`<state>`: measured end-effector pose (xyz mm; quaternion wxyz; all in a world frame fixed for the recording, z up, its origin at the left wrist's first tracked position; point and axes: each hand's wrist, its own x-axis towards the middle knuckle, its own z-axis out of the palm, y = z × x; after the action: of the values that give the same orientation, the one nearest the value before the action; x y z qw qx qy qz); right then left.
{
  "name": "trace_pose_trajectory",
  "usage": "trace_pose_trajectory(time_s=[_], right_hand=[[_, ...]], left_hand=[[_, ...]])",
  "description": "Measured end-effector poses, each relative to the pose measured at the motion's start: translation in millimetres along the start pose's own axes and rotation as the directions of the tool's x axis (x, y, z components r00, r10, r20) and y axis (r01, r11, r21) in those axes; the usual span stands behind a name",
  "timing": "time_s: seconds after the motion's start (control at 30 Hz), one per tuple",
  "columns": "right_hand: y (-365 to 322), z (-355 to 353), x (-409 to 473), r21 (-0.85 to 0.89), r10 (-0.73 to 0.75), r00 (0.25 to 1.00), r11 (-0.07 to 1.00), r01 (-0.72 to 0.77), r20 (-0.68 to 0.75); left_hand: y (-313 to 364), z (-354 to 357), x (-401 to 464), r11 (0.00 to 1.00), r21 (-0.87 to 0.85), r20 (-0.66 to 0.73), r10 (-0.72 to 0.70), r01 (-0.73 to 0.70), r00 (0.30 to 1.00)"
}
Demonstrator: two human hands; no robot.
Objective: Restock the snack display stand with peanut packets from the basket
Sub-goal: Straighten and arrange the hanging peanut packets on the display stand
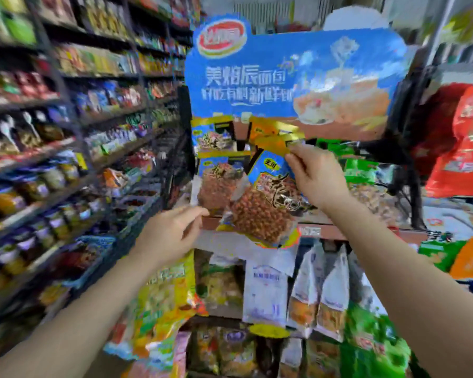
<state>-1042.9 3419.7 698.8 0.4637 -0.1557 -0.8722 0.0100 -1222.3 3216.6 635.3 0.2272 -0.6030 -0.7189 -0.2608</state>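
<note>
Up high, a peanut packet (265, 203) hung tilted against the display stand (292, 75), pinched at its yellow top by the right hand (316, 177). Left hand (172, 236), fingers loosely spread, touched a neighbouring packet (219, 184) left of it.

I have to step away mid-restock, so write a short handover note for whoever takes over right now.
Right hand: pinching the gold top edge of a peanut packet, held tilted against the display stand.
Left hand: open, fingers near the packet's lower left, gripping nothing.
Done: other peanut packets already sit on that tier.
Left: settle this packet, then continue. The basket is out of view; remaining stock unknown.
</note>
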Motion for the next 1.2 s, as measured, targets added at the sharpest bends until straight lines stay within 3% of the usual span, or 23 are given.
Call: trace_pose_trajectory(time_s=[0.13, 0.2, 0.3, 0.47, 0.53, 0.63, 0.77, 0.83, 1.0, 1.1, 1.2], right_hand=[[-14, 47, 70, -0.104, -0.048, 0.999, 0.993, 0.049, 0.006], [-18, 78, 98, -0.196, -0.099, 0.985, 0.972, 0.126, 0.144], [-28, 128, 125, -0.308, -0.143, 0.916, 0.913, 0.269, 0.376], [-14, 181, 138, -0.336, -0.103, 0.87, 0.895, 0.293, 0.483], [-3, 192, 138, -0.283, -0.057, 0.856, 0.931, 0.231, 0.514], [17, 199, 134, -0.151, 0.094, 0.798, 0.989, -0.004, 0.595], [40, 197, 120, -0.157, 0.288, 0.683, 0.956, -0.249, 0.671], [42, 197, 114, -0.177, 0.335, 0.628, 0.937, -0.302, 0.703], [35, 200, 119, -0.038, 0.356, 0.639, 0.889, -0.456, 0.682], [29, 202, 127, 0.015, 0.308, 0.62, 0.888, -0.46, 0.722], [24, 207, 137, 0.093, 0.227, 0.719, 0.922, -0.376, 0.657]], left_hand=[[-47, -1, 19, 0.996, 0.076, 0.061, 0.038, -0.042, 0.997], [-66, 11, 31, 0.966, 0.219, 0.086, 0.119, -0.136, 0.989], [-87, 42, 44, 0.937, 0.251, 0.088, 0.229, -0.244, 0.969], [-101, 81, 51, 0.913, 0.285, 0.1, 0.273, -0.291, 0.957], [-109, 88, 55, 0.922, 0.24, 0.075, 0.293, -0.303, 0.953], [-116, 89, 61, 0.926, 0.173, 0.083, 0.325, -0.335, 0.942], [-129, 90, 65, 0.94, 0.063, 0.144, 0.325, -0.336, 0.935], [-135, 93, 67, 0.948, -0.015, 0.178, 0.316, -0.318, 0.932], [-141, 100, 70, 0.947, -0.102, 0.191, 0.319, -0.304, 0.928], [-141, 103, 69, 0.946, -0.103, 0.158, 0.322, -0.308, 0.934], [-142, 105, 72, 0.957, -0.097, 0.123, 0.283, -0.272, 0.951]])
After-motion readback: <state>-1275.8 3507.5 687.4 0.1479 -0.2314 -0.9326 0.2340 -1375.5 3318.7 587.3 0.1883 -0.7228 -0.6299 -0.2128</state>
